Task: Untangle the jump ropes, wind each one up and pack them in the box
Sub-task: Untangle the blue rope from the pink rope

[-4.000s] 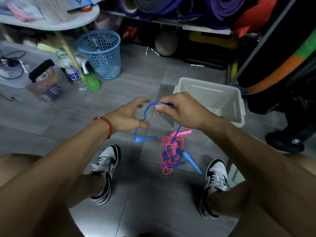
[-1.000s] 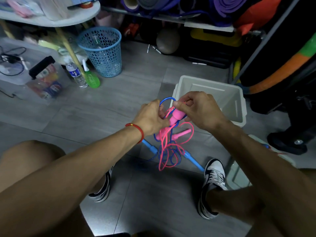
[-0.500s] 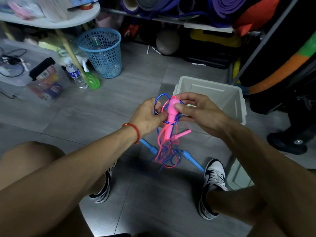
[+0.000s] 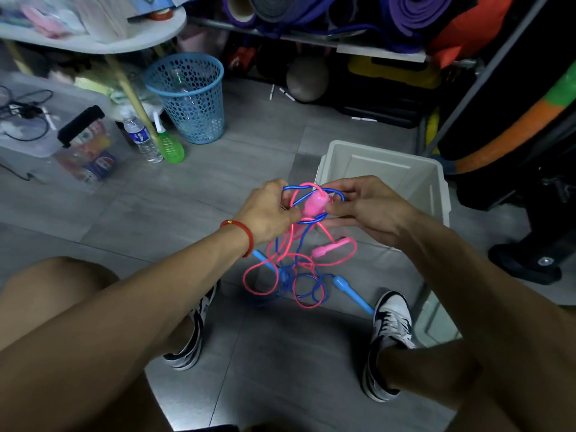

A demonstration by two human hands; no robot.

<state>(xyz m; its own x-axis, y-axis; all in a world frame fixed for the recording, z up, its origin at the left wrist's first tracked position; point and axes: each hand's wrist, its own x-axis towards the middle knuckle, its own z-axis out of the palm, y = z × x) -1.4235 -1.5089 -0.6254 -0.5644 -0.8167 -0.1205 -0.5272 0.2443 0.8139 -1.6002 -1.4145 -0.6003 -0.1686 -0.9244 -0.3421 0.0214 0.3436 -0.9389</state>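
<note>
seen from above, seated, knees apart, both forearms reaching forward over grey tiled floor [image 4: 131,213].

left hand [image 4: 268,210], red cord bracelet [image 4: 241,233] at the wrist, fingers curled round loops of thin blue plastic jump rope [image 4: 307,279] at the top of the tangle. right hand [image 4: 364,207] opposite, thumb and fingertips pinching a stubby pink plastic handle [image 4: 313,205] with blue cord looped around it. both hands held up off the floor, just in front of the near rim of the box.

below the hands, thin pink plastic jump rope [image 4: 268,269] and the blue one hanging intertwined, loops reaching the floor between the two feet. second pink handle [image 4: 330,247] dangling free, tilted, under the right hand. one light blue handle [image 4: 352,293] lying on the floor just beside the right black-and-white sneaker [image 4: 389,332]; the other light blue handle [image 4: 265,260] partly hidden behind the left wrist. left sneaker [image 4: 193,338] mostly covered by the forearm.

pale grey open plastic box [image 4: 436,194] on the floor behind the right hand, inside bare as far as visible. no rope in it.

further back on the left: light blue perforated plastic wastebasket [image 4: 190,98], clear water bottle [image 4: 141,137] and green spray bottle [image 4: 168,141] near a round white table's leg. rolled purple and grey mats [image 4: 405,17] on a shelf at the top.
</note>
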